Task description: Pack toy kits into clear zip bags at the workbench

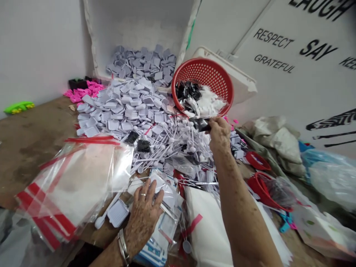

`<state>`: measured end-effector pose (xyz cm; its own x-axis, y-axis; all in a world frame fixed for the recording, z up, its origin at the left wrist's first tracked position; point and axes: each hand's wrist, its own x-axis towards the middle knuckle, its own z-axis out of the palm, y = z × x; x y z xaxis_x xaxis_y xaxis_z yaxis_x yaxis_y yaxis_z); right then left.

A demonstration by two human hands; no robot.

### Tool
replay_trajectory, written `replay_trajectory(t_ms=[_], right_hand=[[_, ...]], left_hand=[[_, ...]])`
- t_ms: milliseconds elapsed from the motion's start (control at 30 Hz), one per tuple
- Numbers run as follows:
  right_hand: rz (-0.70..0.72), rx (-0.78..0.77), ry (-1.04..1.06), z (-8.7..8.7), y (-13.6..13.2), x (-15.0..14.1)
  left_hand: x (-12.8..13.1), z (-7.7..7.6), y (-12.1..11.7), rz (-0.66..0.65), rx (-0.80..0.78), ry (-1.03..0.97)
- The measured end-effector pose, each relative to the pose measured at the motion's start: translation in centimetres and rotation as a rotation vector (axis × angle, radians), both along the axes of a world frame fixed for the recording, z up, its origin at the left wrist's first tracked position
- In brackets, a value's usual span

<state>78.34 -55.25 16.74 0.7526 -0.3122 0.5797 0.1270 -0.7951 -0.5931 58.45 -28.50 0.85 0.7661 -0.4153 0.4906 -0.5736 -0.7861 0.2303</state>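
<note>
My right hand (pixel 221 135) reaches forward and pinches a small black plastic packet (pixel 199 124) below the rim of a red perforated basket (pixel 219 72). Black packets (pixel 189 91) and white packets (pixel 210 102) lie inside that basket. My left hand (pixel 147 207), with a ring and a bracelet, lies with fingers stretched out on clear packets (pixel 171 193) with blue and white printed sheets. Beside it on the left are a white ridged tray (pixel 118 213) and a white spoon (pixel 100 221).
White trays (pixel 133 100) and long white spoons (pixel 158 148) form a big heap. Clear bags with red strips (pixel 83 178) lie at the left, white sheets (pixel 207 226) at front centre. Red scoops (pixel 258 160) and plastic bags (pixel 333 178) lie right. Pink pieces (pixel 83 92) sit at the back left.
</note>
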Motion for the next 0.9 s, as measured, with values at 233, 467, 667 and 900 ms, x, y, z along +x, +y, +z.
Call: replay_trajectory(t_ms=[233, 467, 667, 900], right_hand=[[-0.188, -0.351, 0.317, 3.6, 0.7, 7.4], [-0.198, -0.637, 0.452, 2.4, 5.2, 12.1], [-0.253, -0.65, 0.41, 3.3, 4.6, 10.6], [0.084, -0.057, 0.055, 5.6, 3.4, 1.9]], left_hand=[[0.2, -1.4, -0.8, 0.024, -0.065, -0.064], [0.8, -3.0, -1.5, 0.029, -0.108, -0.132], [0.6, -2.5, -1.5, 0.03, -0.093, -0.103], [0.7, -0.2, -0.5, -0.045, -0.134, 0.043]])
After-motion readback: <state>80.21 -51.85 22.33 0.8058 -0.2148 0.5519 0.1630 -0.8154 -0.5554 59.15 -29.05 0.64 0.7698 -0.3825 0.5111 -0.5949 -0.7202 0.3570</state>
